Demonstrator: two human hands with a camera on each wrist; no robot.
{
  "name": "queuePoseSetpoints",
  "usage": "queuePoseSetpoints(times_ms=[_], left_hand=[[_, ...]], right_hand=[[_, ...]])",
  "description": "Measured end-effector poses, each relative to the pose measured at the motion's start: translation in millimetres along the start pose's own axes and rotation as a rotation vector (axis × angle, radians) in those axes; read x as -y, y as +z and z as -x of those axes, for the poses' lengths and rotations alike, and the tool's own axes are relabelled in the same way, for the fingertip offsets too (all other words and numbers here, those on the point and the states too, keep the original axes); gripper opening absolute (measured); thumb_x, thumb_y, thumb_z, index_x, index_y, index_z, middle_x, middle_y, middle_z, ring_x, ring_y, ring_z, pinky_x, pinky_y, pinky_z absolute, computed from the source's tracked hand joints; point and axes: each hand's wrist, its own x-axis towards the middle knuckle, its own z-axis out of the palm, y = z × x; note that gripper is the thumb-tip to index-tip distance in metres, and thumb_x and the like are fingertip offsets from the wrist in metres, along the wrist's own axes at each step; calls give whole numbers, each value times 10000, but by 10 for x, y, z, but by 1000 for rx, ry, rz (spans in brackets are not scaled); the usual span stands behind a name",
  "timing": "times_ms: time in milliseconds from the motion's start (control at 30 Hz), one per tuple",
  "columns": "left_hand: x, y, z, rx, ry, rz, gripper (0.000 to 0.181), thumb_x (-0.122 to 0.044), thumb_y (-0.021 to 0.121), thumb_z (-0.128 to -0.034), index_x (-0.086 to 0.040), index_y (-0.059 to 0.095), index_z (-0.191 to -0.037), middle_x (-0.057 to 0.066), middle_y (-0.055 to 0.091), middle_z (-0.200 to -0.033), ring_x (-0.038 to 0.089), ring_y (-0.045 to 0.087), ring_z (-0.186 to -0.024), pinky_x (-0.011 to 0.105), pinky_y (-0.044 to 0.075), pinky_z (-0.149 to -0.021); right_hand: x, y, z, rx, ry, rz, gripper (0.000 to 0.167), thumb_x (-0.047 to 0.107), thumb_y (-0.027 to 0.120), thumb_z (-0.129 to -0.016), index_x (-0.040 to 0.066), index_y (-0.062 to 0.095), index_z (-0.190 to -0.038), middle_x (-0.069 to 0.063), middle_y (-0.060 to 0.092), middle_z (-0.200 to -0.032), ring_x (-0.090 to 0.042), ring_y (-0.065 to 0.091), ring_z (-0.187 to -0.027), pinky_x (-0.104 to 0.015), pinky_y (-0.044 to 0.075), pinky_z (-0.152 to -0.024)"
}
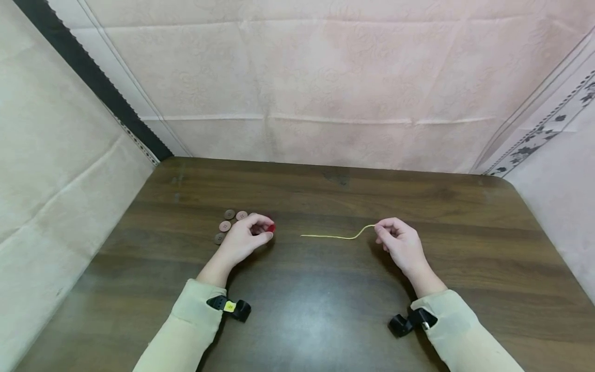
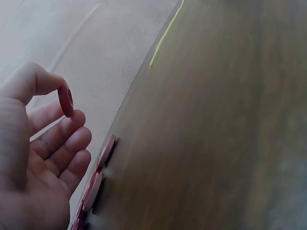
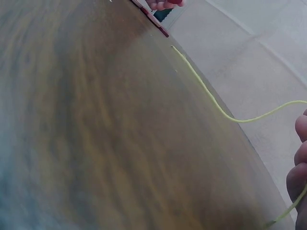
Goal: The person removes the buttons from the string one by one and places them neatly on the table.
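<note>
A red button (image 1: 270, 228) is pinched between the thumb and a finger of my left hand (image 1: 244, 238), above the table. In the left wrist view the red button (image 2: 66, 99) is seen nearly edge-on. My right hand (image 1: 401, 244) pinches a yellow string (image 1: 332, 236) near one end. From those fingers the string runs left in a loose curve, its free end towards the left hand. In the right wrist view a short tail of the yellow string (image 3: 288, 211) hangs below the right fingers (image 3: 300, 177). Part of the right hand lies outside that view.
Several brown and pink buttons (image 1: 225, 226) lie on the wooden table (image 1: 316, 289) beside and behind the left hand, which partly hides the group. Cloth-covered walls (image 1: 325, 77) stand at the back and both sides. Each wrist wears a black camera strap (image 1: 232, 307).
</note>
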Motion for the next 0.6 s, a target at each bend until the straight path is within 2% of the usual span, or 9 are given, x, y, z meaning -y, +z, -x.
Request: queuePoseSetpoints(times_ms=[167,367,600], left_hand=[[0,-25,16,1,-3,-54,215,-132,677,-841,-125,666,-1056,8,616,-936,190,557,-878,364,465,-817],[-46,-36,29,16,36,-107,218,-141,689,-828,-124,671,-1044,-6,608,-931,182,568,-883,390,469,-843],[-25,-37,30,34,91,-202,199,-154,719,-806,-112,676,-995,-21,585,-894,170,561,-861,374,471,-826]], right_hand=[[-6,11,5,4,-1,-4,82,-7,590,-887,-87,604,-876,-53,587,-603,-134,482,-473,-230,435,-463],[-24,2,4,1,-1,-3,69,-13,591,-885,-78,607,-868,-26,584,-597,-133,481,-468,-230,435,-463],[-36,-8,12,-1,-2,-7,66,-18,591,-882,-80,607,-866,-15,580,-594,-122,478,-467,-222,431,-463]])
